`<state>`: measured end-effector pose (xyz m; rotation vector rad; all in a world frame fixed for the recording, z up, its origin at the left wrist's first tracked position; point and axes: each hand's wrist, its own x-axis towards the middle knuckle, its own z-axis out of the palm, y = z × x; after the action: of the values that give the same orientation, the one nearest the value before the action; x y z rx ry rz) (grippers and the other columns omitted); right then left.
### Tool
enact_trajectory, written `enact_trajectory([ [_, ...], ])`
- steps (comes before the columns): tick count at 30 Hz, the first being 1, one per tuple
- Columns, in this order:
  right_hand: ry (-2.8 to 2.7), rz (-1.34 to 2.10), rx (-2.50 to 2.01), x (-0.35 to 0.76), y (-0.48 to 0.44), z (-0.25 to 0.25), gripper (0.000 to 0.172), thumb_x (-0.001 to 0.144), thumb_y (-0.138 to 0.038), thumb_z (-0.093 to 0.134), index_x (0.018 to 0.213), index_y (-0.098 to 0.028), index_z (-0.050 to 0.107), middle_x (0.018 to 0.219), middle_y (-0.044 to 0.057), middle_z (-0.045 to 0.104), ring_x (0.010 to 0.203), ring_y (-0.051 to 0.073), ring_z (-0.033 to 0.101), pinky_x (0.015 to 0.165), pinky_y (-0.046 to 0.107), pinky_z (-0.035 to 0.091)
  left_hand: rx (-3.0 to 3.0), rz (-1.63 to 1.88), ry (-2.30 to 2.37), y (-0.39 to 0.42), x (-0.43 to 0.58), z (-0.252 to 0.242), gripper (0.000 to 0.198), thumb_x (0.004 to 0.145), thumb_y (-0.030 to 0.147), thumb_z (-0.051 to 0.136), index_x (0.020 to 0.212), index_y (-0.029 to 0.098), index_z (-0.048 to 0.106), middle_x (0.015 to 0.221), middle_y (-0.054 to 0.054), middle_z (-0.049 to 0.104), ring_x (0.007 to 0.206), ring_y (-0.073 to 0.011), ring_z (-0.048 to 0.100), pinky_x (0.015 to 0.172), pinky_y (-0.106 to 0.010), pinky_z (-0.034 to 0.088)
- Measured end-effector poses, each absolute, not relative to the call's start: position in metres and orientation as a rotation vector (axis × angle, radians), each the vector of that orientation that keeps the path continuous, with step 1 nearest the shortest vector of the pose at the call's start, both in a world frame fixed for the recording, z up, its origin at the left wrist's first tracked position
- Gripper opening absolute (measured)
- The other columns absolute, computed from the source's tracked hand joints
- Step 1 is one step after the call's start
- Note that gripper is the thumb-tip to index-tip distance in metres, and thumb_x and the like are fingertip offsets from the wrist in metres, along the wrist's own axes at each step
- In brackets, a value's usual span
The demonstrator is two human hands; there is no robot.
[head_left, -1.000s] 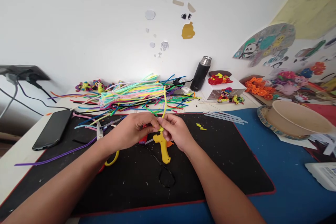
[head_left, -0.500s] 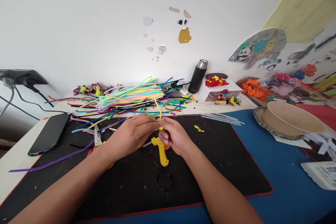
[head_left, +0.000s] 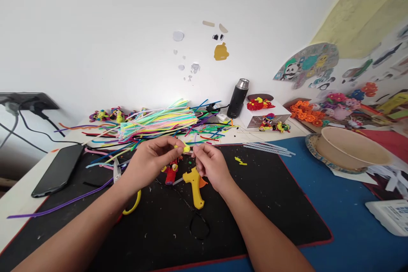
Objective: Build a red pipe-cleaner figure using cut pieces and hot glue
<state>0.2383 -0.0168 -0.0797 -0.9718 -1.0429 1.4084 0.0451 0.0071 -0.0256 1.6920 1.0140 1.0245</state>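
Note:
My left hand [head_left: 156,159] pinches a small yellow pipe-cleaner piece [head_left: 186,148] between thumb and fingertips. Close to its right, my right hand [head_left: 210,163] has its fingers closed at the end of the yellow piece; what lies between those fingertips is too small to make out. Under my hands, a small red figure [head_left: 171,173] lies on the black mat [head_left: 261,204]. The yellow glue gun [head_left: 195,188] rests just right of that figure, below my right fingertips.
Scissors [head_left: 132,206] and a phone [head_left: 58,171] lie left. Colourful pipe cleaners [head_left: 159,121] are piled behind. A black bottle [head_left: 238,98], white box [head_left: 266,114], glue sticks [head_left: 269,148] and yellow scraps [head_left: 240,161] are right of centre; a bowl [head_left: 353,146] stands far right.
The long yellow strand that stood up from my fingers no longer shows upright. My left hand has shifted, baring the red figure and the scissors' yellow handle. The view has tilted up slightly.

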Motion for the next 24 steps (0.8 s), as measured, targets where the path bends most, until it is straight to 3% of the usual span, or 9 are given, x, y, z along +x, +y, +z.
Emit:
enact_trajectory([
  [5,-1.108,1.152,-0.974,0.243,-0.018,-0.073,0.047,0.089,-0.067,0.074,0.084,-0.021,0.065,0.052,-0.008,0.049,0.039,0.008,0.039,0.042,0.024,0.031,1.121,1.068,0.900,0.013,0.044,-0.022,0.031,0.066,0.037,0.098,0.078,0.016,0.080,0.069,-0.003,0.071,0.062,-0.0125,0.063,0.059,-0.022,0.054],
  [11,-1.267,1.155,-0.916,0.238,-0.024,-0.072,0.046,0.092,-0.063,0.073,0.108,-0.019,0.074,0.062,-0.005,0.054,0.047,0.010,0.045,0.045,0.024,0.034,0.783,0.916,0.712,-0.001,0.052,-0.011,0.030,0.063,0.026,0.101,0.082,0.013,0.080,0.068,-0.003,0.069,0.060,-0.0104,0.062,0.057,-0.018,0.056],
  [17,-1.432,1.107,-0.998,0.233,-0.029,-0.076,0.035,0.094,-0.049,0.071,0.078,-0.018,0.071,0.060,-0.003,0.055,0.053,0.010,0.041,0.050,0.025,0.031,0.778,1.003,0.722,-0.002,0.054,-0.013,0.031,0.063,0.026,0.102,0.081,0.012,0.080,0.071,-0.003,0.072,0.062,-0.0107,0.064,0.059,-0.018,0.056],
  [21,-1.470,1.089,-1.035,0.234,-0.029,-0.074,0.037,0.097,-0.048,0.066,0.075,-0.018,0.069,0.057,-0.004,0.051,0.052,0.010,0.039,0.050,0.025,0.029,0.963,1.148,0.837,0.003,0.053,-0.021,0.034,0.063,0.035,0.102,0.082,0.015,0.082,0.073,-0.003,0.074,0.066,-0.0115,0.066,0.063,-0.019,0.056],
  [24,-1.487,1.092,-1.052,0.233,-0.030,-0.074,0.038,0.098,-0.049,0.064,0.074,-0.019,0.068,0.057,-0.005,0.048,0.052,0.010,0.038,0.050,0.025,0.029,1.218,1.229,0.948,0.006,0.050,-0.027,0.032,0.071,0.042,0.096,0.085,0.018,0.082,0.080,-0.003,0.077,0.073,-0.0150,0.068,0.070,-0.023,0.057],
])
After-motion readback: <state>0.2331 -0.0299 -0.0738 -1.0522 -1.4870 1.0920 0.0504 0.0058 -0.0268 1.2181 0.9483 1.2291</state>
